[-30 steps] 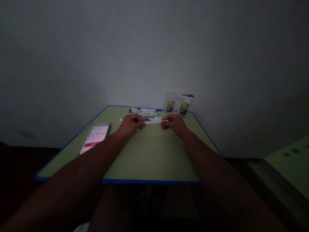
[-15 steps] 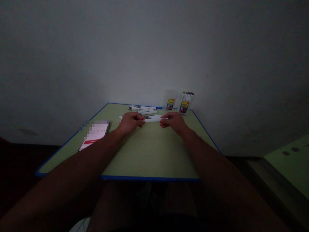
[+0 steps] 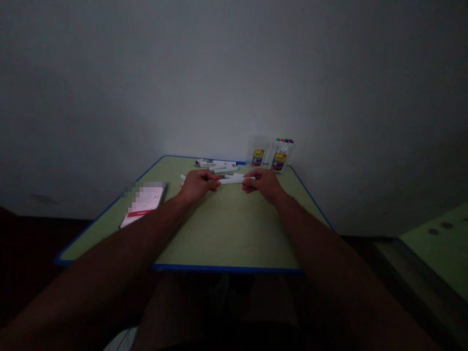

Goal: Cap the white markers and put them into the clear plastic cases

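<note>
A white marker (image 3: 231,181) is held level between both hands, over the far half of the green table (image 3: 234,229). My left hand (image 3: 198,185) pinches its left end with thumb and fingers, where a bit of red shows. On the opposite end my right hand (image 3: 263,184) is closed in a similar pinch. Just behind the held marker lie several loose white markers (image 3: 224,170), partly hidden by my hands. Farther back rests another group of markers (image 3: 215,163), one with a dark blue end.
A clear plastic case (image 3: 258,152) with a yellow label stands at the back. Right of it, a similar case (image 3: 281,157) holds several markers with coloured caps. A phone (image 3: 145,204) with a lit screen lies at left. The wall (image 3: 234,78) rises behind the blue table edge.
Both hands stay almost in place, still holding the marker. At its left end a little red shows more plainly by my left fingers. The view has shifted very slightly.
</note>
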`<state>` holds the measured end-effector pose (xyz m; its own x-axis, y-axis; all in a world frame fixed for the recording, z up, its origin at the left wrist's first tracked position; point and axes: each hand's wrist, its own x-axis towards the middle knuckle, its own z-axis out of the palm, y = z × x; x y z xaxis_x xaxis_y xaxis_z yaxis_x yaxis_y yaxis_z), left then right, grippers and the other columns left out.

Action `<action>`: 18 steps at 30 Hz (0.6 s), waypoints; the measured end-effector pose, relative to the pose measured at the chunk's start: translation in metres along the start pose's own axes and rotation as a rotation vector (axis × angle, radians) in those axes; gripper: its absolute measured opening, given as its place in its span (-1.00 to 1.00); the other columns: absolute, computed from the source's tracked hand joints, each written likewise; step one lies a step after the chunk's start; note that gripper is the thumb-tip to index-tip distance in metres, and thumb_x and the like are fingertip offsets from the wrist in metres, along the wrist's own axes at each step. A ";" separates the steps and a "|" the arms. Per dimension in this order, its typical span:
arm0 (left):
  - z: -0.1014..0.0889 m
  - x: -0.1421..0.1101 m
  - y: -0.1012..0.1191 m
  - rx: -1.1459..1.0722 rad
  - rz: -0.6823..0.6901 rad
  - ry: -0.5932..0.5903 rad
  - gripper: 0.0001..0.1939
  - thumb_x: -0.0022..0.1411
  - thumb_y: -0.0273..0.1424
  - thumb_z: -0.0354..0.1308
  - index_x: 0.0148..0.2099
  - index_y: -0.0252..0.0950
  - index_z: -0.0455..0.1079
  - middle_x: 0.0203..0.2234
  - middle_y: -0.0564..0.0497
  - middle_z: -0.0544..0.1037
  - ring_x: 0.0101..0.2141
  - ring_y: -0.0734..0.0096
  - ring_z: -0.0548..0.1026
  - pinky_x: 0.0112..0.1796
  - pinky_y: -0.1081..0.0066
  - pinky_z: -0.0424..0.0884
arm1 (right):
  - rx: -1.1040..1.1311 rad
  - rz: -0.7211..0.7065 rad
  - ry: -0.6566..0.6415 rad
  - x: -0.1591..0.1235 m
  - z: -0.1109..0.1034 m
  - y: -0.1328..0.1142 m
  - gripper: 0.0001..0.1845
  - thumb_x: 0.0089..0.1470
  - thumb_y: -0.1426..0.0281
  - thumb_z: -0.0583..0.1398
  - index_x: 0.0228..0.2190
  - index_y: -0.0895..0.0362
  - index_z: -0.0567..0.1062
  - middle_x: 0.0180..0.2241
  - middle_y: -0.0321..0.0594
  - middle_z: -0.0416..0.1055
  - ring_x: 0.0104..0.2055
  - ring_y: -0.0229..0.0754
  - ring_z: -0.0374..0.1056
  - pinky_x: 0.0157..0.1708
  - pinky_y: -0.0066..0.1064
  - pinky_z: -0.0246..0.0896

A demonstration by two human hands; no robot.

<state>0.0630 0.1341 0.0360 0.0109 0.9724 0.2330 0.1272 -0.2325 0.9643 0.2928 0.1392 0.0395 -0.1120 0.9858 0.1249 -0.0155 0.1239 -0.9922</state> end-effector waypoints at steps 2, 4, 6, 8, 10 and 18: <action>0.000 0.001 -0.001 0.009 0.022 0.012 -0.83 -0.15 -0.44 0.43 -0.42 -0.36 0.57 -0.62 0.01 0.56 -0.57 0.44 0.45 -0.43 0.38 0.34 | 0.000 -0.004 0.005 0.000 -0.001 0.000 -0.79 -0.19 0.50 0.45 -0.48 0.23 0.54 -0.60 -0.22 0.53 -0.56 -0.18 0.52 -0.54 -0.43 0.52; 0.000 0.001 -0.001 0.008 0.040 0.017 -0.79 -0.16 -0.41 0.45 -0.40 -0.36 0.59 -0.60 0.01 0.57 -0.54 0.43 0.46 -0.41 0.38 0.35 | -0.002 -0.014 0.018 0.001 -0.002 0.001 -0.79 -0.19 0.49 0.45 -0.46 0.23 0.55 -0.60 -0.22 0.53 -0.56 -0.19 0.52 -0.54 -0.43 0.52; -0.001 0.001 0.000 0.010 0.050 0.010 -0.77 -0.15 -0.39 0.45 -0.36 -0.36 0.60 -0.58 0.00 0.58 -0.52 0.42 0.47 -0.39 0.37 0.37 | -0.014 -0.027 0.033 0.002 -0.004 0.003 -0.78 -0.20 0.46 0.45 -0.45 0.22 0.56 -0.60 -0.24 0.53 -0.58 -0.21 0.50 -0.54 -0.44 0.51; -0.001 0.000 0.002 0.013 0.051 -0.007 -0.76 -0.13 -0.39 0.45 -0.34 -0.36 0.61 -0.55 0.00 0.60 -0.50 0.40 0.49 -0.37 0.36 0.41 | -0.043 -0.044 0.049 0.003 -0.007 0.006 -0.74 -0.22 0.41 0.46 -0.43 0.22 0.58 -0.60 -0.27 0.52 -0.60 -0.24 0.46 -0.57 -0.44 0.48; -0.001 0.000 0.003 -0.004 0.032 -0.023 -0.76 -0.13 -0.42 0.44 -0.32 -0.36 0.62 -0.53 0.00 0.60 -0.48 0.39 0.51 -0.33 0.34 0.45 | -0.082 -0.062 0.057 0.005 -0.010 0.009 -0.70 -0.24 0.35 0.47 -0.41 0.21 0.60 -0.60 -0.29 0.51 -0.63 -0.27 0.43 -0.60 -0.45 0.46; 0.001 0.002 -0.001 -0.344 -0.101 -0.038 -0.73 -0.03 -0.62 0.34 -0.20 -0.42 0.63 -0.31 -0.11 0.65 -0.40 0.40 0.58 -0.14 0.25 0.58 | -0.174 -0.085 0.053 0.009 -0.014 0.016 -0.73 -0.13 0.30 0.43 -0.37 0.20 0.62 -0.58 -0.31 0.48 -0.66 -0.33 0.35 -0.65 -0.48 0.38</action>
<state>0.0640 0.1359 0.0358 0.0527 0.9893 0.1362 -0.2122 -0.1222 0.9696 0.3055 0.1518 0.0253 -0.0654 0.9750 0.2122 0.1502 0.2199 -0.9639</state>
